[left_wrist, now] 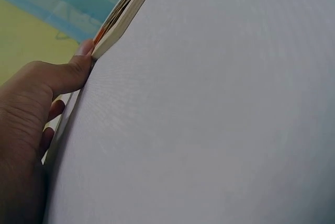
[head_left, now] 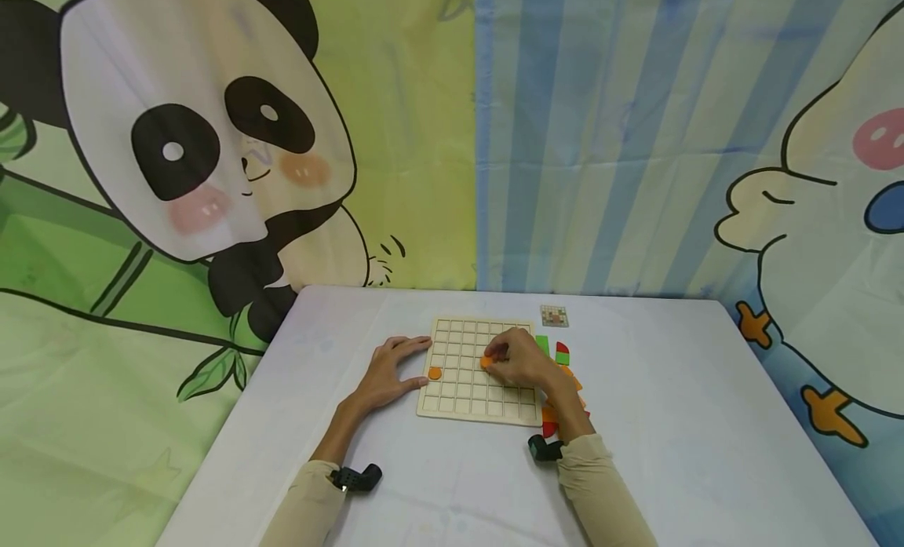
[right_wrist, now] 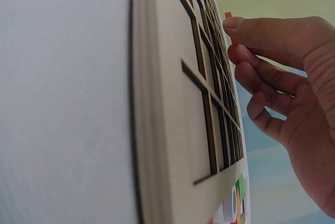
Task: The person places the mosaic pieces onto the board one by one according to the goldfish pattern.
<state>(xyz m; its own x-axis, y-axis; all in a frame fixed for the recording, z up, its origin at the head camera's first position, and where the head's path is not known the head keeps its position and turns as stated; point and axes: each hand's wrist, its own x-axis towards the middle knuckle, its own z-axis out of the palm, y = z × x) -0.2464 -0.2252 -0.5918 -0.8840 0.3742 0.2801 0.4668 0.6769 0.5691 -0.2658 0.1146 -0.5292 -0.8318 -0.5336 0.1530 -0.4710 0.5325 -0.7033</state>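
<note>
A pale wooden grid board (head_left: 455, 411) lies on the white table. One orange piece (head_left: 435, 373) sits in a cell near its left edge. My left hand (head_left: 384, 374) rests at that edge, fingers extended, with the thumb and fingertips against the board's side. Over the middle of the board, my right hand (head_left: 521, 360) pinches a second orange piece (head_left: 486, 362) between thumb and index finger. The right wrist view shows this thin orange piece (right_wrist: 228, 15) edge-on, held close over the grid, the other fingers loosely curled.
Right of the board lie several coloured pieces: a green one (head_left: 542, 344), a red and green one (head_left: 562, 353), and orange and red ones partly hidden under the right forearm. A small patterned card (head_left: 554, 315) lies beyond the board's far right corner. Printed curtains hang behind the table.
</note>
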